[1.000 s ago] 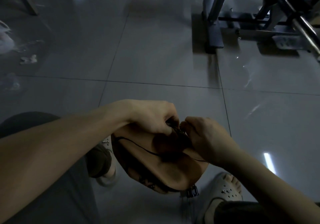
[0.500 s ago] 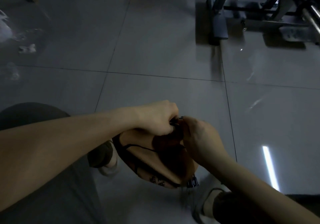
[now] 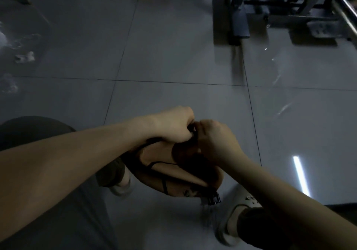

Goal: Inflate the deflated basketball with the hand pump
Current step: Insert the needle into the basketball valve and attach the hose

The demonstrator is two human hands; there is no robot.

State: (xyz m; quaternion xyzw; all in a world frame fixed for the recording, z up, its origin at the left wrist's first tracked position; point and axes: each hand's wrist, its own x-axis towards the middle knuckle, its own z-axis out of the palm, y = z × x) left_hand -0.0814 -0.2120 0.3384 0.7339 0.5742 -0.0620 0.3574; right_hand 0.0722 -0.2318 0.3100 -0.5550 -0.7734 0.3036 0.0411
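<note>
The deflated basketball (image 3: 173,174) is tan with black seams, caved in and folded, and sits low between my feet. My left hand (image 3: 173,126) is curled at the ball's top edge and pinches a small dark piece (image 3: 191,129), which looks like the pump's nozzle end. My right hand (image 3: 214,143) touches the left one, its fingers curled over the ball's folded top. Below the ball's lower right edge a black ribbed part (image 3: 213,199) pokes out, seemingly of the pump. The rest of the pump is hidden.
Glossy grey floor tiles (image 3: 173,56) spread ahead. A metal machine frame (image 3: 238,23) with bars stands at the back right. White scraps (image 3: 25,56) lie at the far left. My light shoes (image 3: 237,217) flank the ball.
My hands have closed up until they touch at the ball's top. The ball has turned a little under them. The view has tilted slightly.
</note>
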